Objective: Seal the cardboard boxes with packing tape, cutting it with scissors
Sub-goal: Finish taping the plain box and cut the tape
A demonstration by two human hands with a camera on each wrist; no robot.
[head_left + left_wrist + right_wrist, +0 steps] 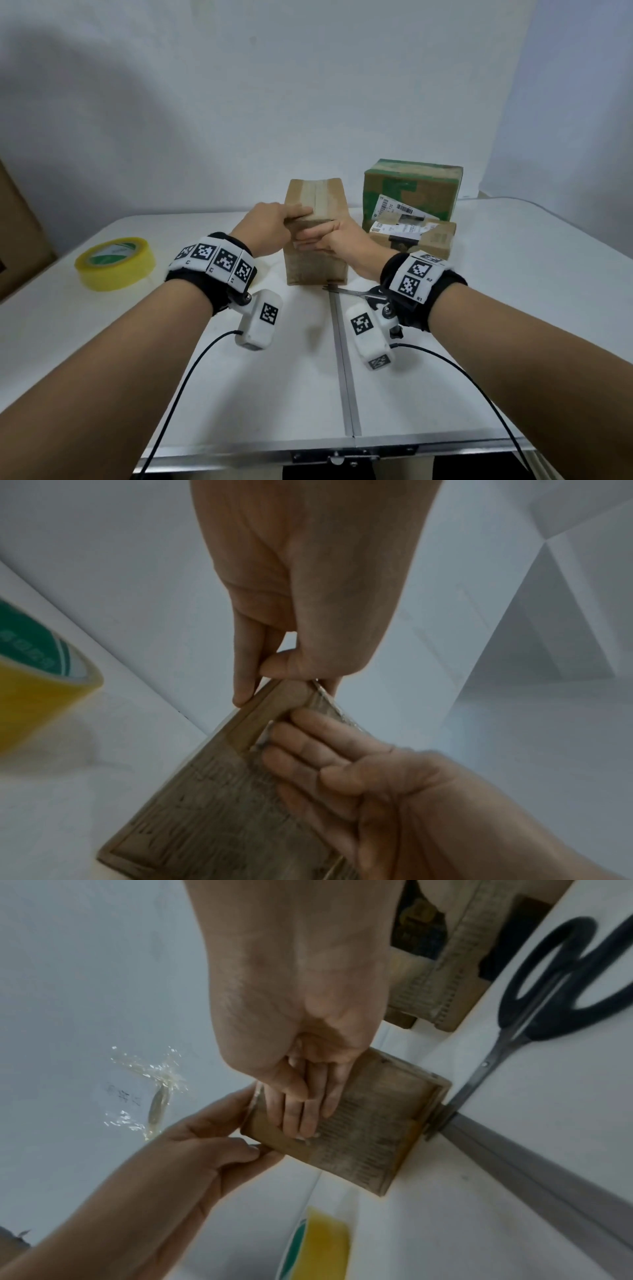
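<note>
A tall brown cardboard box (315, 270) stands on the white table (513, 308), with a strip of clear tape over its top seam. My left hand (294, 217) grips the box's upper front edge, thumb and fingers pinching the corner (257, 680). My right hand (308, 241) lies with straight fingers pressed flat on the box's front face (301, 1115), over the tape end. The yellow tape roll (114, 263) lies to the left. Black-handled scissors (352, 292) lie on the table under my right wrist, with their tips at the box's base (548, 988).
A green-printed box (411, 188) stands behind a low brown box (414, 236) with shipping labels, right of the taped box. A metal seam (344, 370) runs down the table's middle. A large cardboard sheet (17, 236) leans at far left. A crumpled tape scrap (157, 1088) shows against the wall.
</note>
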